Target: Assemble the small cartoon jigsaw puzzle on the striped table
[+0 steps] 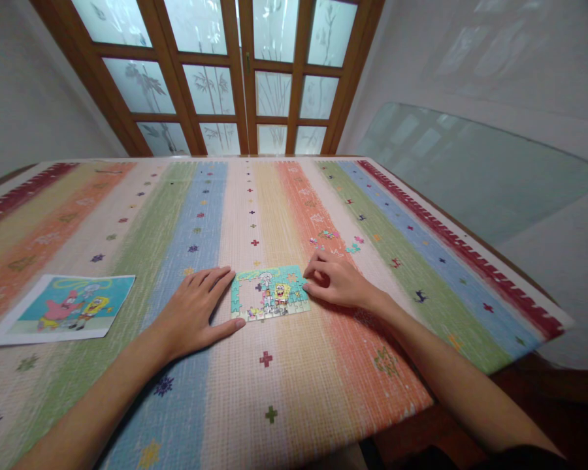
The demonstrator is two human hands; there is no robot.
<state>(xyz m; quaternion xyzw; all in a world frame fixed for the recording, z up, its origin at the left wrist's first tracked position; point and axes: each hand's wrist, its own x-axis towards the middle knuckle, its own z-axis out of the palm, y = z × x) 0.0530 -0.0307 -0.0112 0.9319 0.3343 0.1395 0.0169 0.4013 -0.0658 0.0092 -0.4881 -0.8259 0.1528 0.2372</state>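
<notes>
A small cartoon jigsaw puzzle (269, 292) lies flat on the striped tablecloth (294, 365), mostly assembled, with a gap in its left part. My left hand (196, 311) rests flat and spread on the cloth, its fingertips and thumb against the puzzle's left edge. My right hand (334, 282) sits at the puzzle's right edge with curled fingers, fingertips touching the border; whether it pinches a piece is unclear. A few loose puzzle pieces (334, 240) lie just beyond the right hand.
A printed cartoon reference picture (66, 307) lies on the cloth at the left. The table's right edge (494, 261) runs diagonally beside a wall. A wooden-framed frosted glass door (235, 78) stands behind the table.
</notes>
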